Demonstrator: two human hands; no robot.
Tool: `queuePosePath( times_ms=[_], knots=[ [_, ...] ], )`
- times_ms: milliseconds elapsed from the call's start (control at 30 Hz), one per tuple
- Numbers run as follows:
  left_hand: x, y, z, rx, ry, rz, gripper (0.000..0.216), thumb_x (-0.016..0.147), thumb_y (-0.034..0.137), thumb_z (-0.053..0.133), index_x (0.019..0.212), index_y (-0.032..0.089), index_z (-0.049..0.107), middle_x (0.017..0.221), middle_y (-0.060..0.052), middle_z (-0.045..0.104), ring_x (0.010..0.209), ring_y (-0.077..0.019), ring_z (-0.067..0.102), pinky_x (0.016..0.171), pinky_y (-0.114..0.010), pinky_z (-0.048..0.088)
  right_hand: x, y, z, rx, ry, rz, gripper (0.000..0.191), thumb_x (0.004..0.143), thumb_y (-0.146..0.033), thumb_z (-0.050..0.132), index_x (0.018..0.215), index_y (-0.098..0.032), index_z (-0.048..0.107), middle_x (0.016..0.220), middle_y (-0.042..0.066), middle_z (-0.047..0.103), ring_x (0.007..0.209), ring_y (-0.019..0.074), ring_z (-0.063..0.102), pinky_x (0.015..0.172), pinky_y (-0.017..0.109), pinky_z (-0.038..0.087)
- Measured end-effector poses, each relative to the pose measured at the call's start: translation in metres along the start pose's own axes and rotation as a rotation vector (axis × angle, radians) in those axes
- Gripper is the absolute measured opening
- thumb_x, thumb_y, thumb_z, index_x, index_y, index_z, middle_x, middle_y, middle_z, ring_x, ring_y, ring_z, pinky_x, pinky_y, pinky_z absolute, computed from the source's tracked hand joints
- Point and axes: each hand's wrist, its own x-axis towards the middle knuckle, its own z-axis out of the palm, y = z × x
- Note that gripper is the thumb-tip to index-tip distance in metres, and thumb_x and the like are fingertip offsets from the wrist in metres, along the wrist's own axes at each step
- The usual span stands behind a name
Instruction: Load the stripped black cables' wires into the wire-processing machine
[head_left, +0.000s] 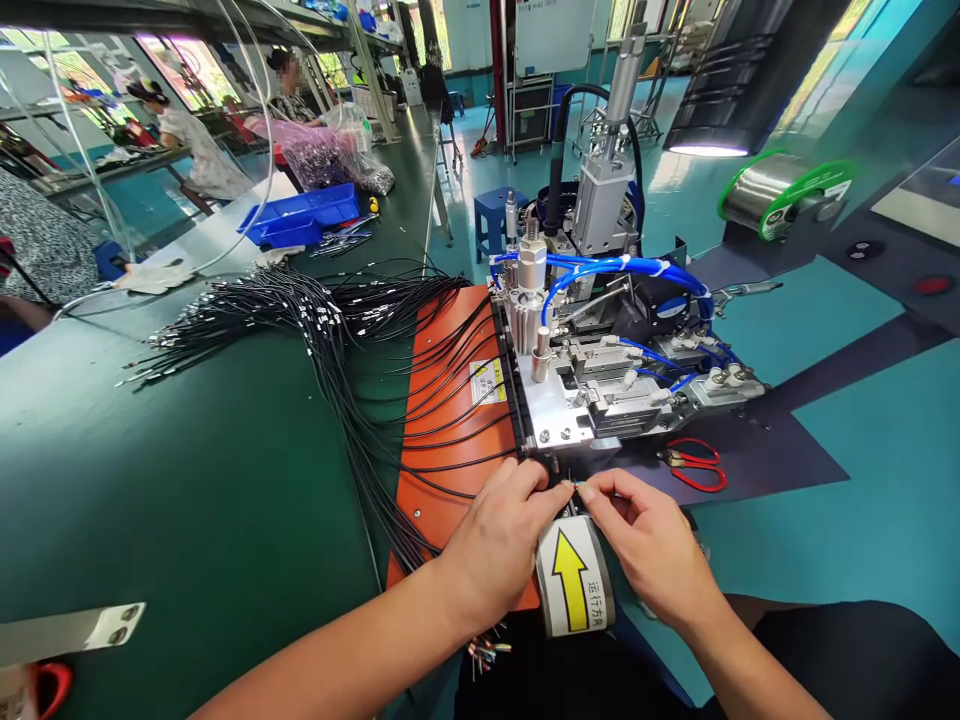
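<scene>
At the front edge of a metal machine [555, 400], my left hand [499, 530] and my right hand [664, 555] meet fingertip to fingertip. Both are closed in a pinch on thin wires [576, 487], of which only tiny tips show; my fingers hide the rest. Just below the fingertips is a round drum with a yellow arrow label [574, 575]. Black cables [450, 447] run across an orange plate [435, 400] beside my left hand, their far ends at the machine's edge.
A large bundle of black cables [300, 310] lies on the green table [225, 470]. Red-handled cutters [697, 462] rest right of the machine. Behind are a solder wire spool [780, 190], a lamp [720, 100] and blue trays [300, 215]. Several people sit at the left.
</scene>
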Motion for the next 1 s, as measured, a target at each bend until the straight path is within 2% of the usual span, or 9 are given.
queuePosePath(
  times_ms=[133, 367, 500, 600, 867, 1000],
  knots=[
    [-0.001, 0.000, 0.000, -0.022, 0.023, 0.000, 0.031, 0.095, 0.014, 0.049, 0.121, 0.020, 0.063, 0.097, -0.006, 0.055, 0.087, -0.0152, 0.045, 0.073, -0.027, 0.045, 0.004, 0.001, -0.002, -0.052, -0.033, -0.050, 0.039, 0.094, -0.056, 0.055, 0.088, -0.019, 0.063, 0.080, 0.002, 0.060, 0.073, 0.0156, 0.051, 0.063, 0.026, 0.042],
    [0.000, 0.000, 0.003, -0.043, 0.062, 0.010, 0.026, 0.094, 0.015, 0.050, 0.114, 0.020, 0.065, 0.094, -0.005, 0.056, 0.084, -0.0147, 0.046, 0.071, -0.026, 0.044, 0.005, 0.004, -0.008, -0.189, 0.031, -0.177, 0.031, 0.099, -0.049, 0.052, 0.091, -0.022, 0.064, 0.086, 0.000, 0.060, 0.076, 0.0150, 0.056, 0.068, 0.028, 0.044],
    [0.001, 0.000, 0.004, -0.023, 0.083, 0.032, 0.026, 0.094, 0.013, 0.050, 0.115, 0.019, 0.065, 0.097, -0.005, 0.057, 0.086, -0.0149, 0.047, 0.073, -0.027, 0.045, 0.009, -0.001, -0.009, -0.265, 0.070, -0.394, 0.020, 0.101, -0.037, 0.051, 0.109, -0.026, 0.065, 0.102, 0.001, 0.062, 0.097, 0.0148, 0.059, 0.086, 0.027, 0.046],
    [0.000, -0.001, 0.004, -0.023, 0.089, 0.029, 0.024, 0.094, 0.014, 0.050, 0.113, 0.018, 0.065, 0.098, -0.005, 0.058, 0.087, -0.0148, 0.047, 0.074, -0.027, 0.046, 0.012, -0.005, -0.007, -0.261, 0.034, -0.479, 0.017, 0.101, -0.031, 0.051, 0.105, -0.024, 0.066, 0.103, 0.001, 0.062, 0.098, 0.0141, 0.059, 0.088, 0.026, 0.046],
    [0.000, -0.001, 0.004, 0.009, 0.100, 0.033, 0.025, 0.097, 0.017, 0.046, 0.113, 0.019, 0.064, 0.099, -0.005, 0.059, 0.086, -0.0150, 0.048, 0.074, -0.027, 0.045, 0.013, -0.005, -0.004, -0.273, 0.066, -0.368, 0.021, 0.100, -0.036, 0.051, 0.090, -0.022, 0.064, 0.089, 0.000, 0.060, 0.082, 0.0142, 0.057, 0.075, 0.028, 0.044],
    [-0.001, 0.000, -0.002, 0.071, 0.061, -0.013, 0.017, 0.095, 0.016, 0.051, 0.103, 0.017, 0.065, 0.091, -0.003, 0.059, 0.083, -0.0151, 0.048, 0.074, -0.029, 0.043, 0.014, -0.004, -0.003, -0.265, 0.051, -0.267, 0.026, 0.099, -0.042, 0.050, 0.089, -0.021, 0.064, 0.087, 0.000, 0.061, 0.079, 0.0159, 0.056, 0.073, 0.030, 0.043]
  ],
)
